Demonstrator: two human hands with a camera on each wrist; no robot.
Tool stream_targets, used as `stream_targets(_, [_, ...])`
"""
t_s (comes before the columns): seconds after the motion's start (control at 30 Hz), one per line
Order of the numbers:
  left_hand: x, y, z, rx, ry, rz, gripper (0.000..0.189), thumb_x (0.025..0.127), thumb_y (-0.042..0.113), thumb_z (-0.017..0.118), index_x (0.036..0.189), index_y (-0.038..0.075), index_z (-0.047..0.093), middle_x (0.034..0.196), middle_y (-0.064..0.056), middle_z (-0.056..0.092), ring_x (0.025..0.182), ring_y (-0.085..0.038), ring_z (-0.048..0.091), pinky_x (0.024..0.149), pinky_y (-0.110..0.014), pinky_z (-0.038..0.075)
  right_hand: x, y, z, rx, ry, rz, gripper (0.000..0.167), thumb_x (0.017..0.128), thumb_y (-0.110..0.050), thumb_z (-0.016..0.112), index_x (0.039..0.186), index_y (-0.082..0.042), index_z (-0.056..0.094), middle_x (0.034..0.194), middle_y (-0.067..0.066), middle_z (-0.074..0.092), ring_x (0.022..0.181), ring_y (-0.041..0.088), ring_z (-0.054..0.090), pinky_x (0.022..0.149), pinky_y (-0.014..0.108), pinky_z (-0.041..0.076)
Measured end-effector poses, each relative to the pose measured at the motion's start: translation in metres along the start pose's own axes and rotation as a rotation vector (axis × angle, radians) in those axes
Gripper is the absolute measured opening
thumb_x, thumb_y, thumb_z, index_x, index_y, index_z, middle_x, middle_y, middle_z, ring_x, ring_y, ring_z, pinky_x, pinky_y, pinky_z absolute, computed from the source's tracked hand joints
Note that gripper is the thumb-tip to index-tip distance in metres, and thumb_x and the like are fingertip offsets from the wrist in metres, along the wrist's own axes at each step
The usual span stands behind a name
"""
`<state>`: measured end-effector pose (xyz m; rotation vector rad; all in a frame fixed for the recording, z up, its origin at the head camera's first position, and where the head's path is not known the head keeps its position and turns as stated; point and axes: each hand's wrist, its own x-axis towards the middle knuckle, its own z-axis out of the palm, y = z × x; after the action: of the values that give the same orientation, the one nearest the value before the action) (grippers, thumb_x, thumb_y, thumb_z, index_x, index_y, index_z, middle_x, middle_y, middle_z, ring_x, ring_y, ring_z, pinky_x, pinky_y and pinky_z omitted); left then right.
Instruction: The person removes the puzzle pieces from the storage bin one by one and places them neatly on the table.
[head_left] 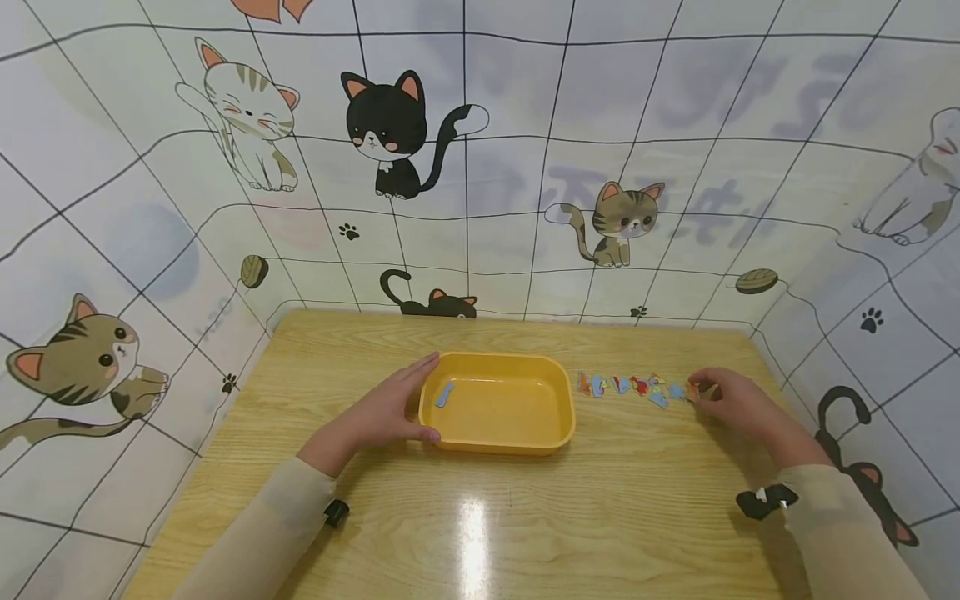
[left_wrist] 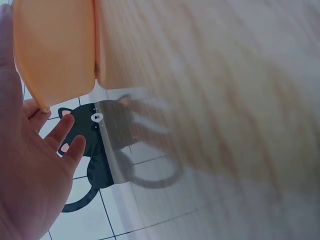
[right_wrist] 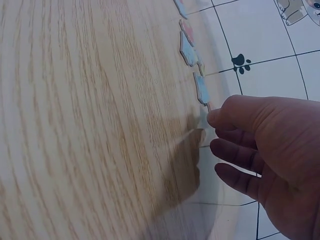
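Note:
A yellow plastic tray (head_left: 495,448) sits near the middle of the table. My left hand (head_left: 384,414) holds its left end, thumb at the near corner and fingers toward the far corner. A small light-blue puzzle piece (head_left: 444,394) lies inside the tray at the left. To the right of the tray, several colourful puzzle pieces (head_left: 639,385) run in a row. At the row's right end, my right hand (head_left: 731,398) pinches an orange puzzle piece (head_left: 692,390) between thumb and index finger, mostly hidden by the fingertips. In the right wrist view, a blue piece (right_wrist: 201,89) lies just beside those fingertips.
The wooden table (head_left: 600,517) meets walls with cat drawings at the back and sides. The back wall (head_left: 510,250) rises a short way behind the tray and the row. Dark bands (head_left: 767,502) are worn at the cuffs.

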<state>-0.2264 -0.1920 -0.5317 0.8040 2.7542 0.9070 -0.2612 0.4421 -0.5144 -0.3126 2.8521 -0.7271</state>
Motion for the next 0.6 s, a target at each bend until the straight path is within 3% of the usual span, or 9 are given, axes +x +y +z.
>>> stream_targets(0.3, [-0.0006,0.0012,0.0000,-0.008,0.001,0.007,0.138,0.075,0.075,0.090,0.179,0.019,0.020,0.185,0.007,0.014,0.169,-0.030,0.021,0.133,-0.057,0.026,0.0037,0.0080,0.0036,-0.009,-0.007,-0.005,0.036,0.103,-0.008,0.076,0.132,0.011,0.066,0.114,0.023,0.072,0.099,0.037,0.069,0.083,0.051,0.058])
stream_targets(0.6, [0.0001,-0.0019,0.0007,-0.009,-0.006,-0.009,0.139,0.074,0.079,0.088,0.180,0.021,0.018,0.184,0.013,0.010,0.169,-0.025,0.019,0.134,-0.054,0.024,0.0052,0.0047,0.0020,-0.005,-0.011,-0.012,0.033,0.103,-0.006,0.075,0.131,0.010,0.068,0.112,0.020,0.072,0.098,0.034,0.068,0.083,0.050,0.058])
